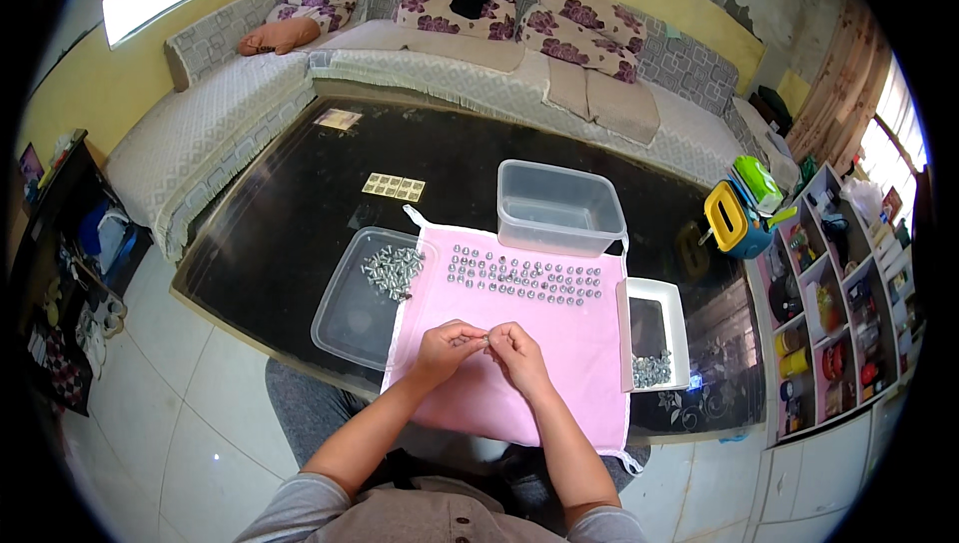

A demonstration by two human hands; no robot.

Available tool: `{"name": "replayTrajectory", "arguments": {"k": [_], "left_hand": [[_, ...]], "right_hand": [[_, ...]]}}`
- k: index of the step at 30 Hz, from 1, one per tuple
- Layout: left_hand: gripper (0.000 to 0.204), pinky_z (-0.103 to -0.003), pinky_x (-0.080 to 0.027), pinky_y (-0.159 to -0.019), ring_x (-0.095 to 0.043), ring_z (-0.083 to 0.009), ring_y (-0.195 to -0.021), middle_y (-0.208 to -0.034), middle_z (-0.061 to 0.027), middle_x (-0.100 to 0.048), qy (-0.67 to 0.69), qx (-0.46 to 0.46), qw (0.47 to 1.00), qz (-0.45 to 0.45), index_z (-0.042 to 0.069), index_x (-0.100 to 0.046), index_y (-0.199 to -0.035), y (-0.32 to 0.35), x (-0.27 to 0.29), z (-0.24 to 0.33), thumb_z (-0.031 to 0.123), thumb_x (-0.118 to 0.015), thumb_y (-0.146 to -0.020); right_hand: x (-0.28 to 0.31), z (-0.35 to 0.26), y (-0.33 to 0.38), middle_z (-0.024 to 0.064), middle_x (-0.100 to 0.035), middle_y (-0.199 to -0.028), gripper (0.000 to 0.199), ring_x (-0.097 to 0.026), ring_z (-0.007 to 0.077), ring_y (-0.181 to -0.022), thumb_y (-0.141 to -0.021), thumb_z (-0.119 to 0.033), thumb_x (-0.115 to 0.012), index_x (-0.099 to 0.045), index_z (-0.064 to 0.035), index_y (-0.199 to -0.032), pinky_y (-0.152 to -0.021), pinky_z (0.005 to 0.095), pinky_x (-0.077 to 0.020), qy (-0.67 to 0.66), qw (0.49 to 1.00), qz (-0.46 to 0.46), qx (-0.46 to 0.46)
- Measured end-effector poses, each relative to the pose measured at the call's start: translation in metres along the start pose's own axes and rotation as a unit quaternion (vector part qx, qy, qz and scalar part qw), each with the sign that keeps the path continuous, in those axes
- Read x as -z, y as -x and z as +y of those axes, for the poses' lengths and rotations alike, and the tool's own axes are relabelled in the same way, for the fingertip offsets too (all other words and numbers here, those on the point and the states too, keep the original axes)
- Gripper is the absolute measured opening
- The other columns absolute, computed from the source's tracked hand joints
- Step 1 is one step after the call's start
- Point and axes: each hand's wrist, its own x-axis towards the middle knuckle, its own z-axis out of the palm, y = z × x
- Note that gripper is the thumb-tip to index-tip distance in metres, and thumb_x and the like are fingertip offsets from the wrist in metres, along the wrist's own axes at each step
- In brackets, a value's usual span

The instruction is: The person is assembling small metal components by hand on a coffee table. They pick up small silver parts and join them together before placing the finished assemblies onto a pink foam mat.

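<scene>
My left hand [450, 349] and my right hand [519, 354] meet above the pink cloth [569, 363], fingertips pinched together. Between them is a tiny piece, too small to make out. Beyond the hands, small silvery metal pieces [524, 276] stand on the cloth in several rows. To the left, a pile of metal screws [393, 271] lies in a shallow clear plastic lid [345, 313] that touches the cloth's edge. At the right, a white open box [675, 328] holds a heap of small metal parts [652, 370], perhaps nuts.
A clear plastic tub [559, 225] stands at the cloth's far edge on the black glossy table [260, 233]. Behind it lies a sheet of dark squares [394, 186]. A yellow-and-blue container [729, 218] is at the table's right, near a shelf unit [824, 293]. A sofa [400, 53] lines the back.
</scene>
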Motion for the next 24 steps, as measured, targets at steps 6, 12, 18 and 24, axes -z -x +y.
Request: {"name": "replayTrajectory", "arguments": {"k": [6,12,18,24], "left_hand": [[0.011,-0.019,-0.045,-0.065,-0.056,-0.0068,-0.071,-0.081,-0.0038,-0.061,-0.001,0.005,1.0,-0.002,0.0,-0.064,-0.086,0.0,0.0,0.003,0.004,-0.066,-0.075],[0.011,-0.02,-0.047,-0.066,-0.058,-0.0074,-0.072,-0.081,-0.0041,-0.063,0.013,0.007,1.0,0.006,0.0,-0.063,-0.087,0.0,0.001,-0.001,0.004,-0.063,-0.077],[0.011,-0.02,-0.046,-0.066,-0.057,-0.0072,-0.074,-0.083,-0.0041,-0.061,0.042,0.032,0.998,-0.015,0.0,-0.063,-0.086,0.0,0.001,0.0,0.003,-0.066,-0.075],[0.012,-0.02,-0.046,-0.067,-0.057,-0.0071,-0.074,-0.083,-0.0046,-0.062,0.046,0.026,0.999,-0.009,-0.001,-0.062,-0.088,0.0,0.002,-0.003,0.002,-0.064,-0.076]], "right_hand": [[0.006,-0.003,-0.007,0.0025,-0.052,-0.057,0.033,-0.047,0.0078,-0.051,-0.09,-0.031,-0.045,-0.054,-0.0042,-0.074,-0.046,0.0209,-0.0373,0.054,0.993,-0.065,-0.082],[0.0,-0.016,0.001,0.0024,-0.051,-0.056,0.033,-0.046,0.0083,-0.05,-0.09,-0.032,-0.045,-0.054,-0.0036,-0.074,-0.044,0.0222,-0.0368,-0.004,0.998,-0.022,-0.052],[0.004,-0.008,-0.004,0.0012,-0.052,-0.058,0.031,-0.046,0.0072,-0.051,-0.089,-0.03,-0.047,-0.054,-0.0032,-0.076,-0.043,0.0209,-0.0355,0.036,0.992,-0.072,-0.094],[0.001,-0.018,-0.001,0.0011,-0.051,-0.057,0.03,-0.045,0.0067,-0.049,-0.089,-0.029,-0.047,-0.055,-0.0041,-0.074,-0.043,0.0189,-0.0345,-0.029,0.994,-0.032,-0.097]]}}
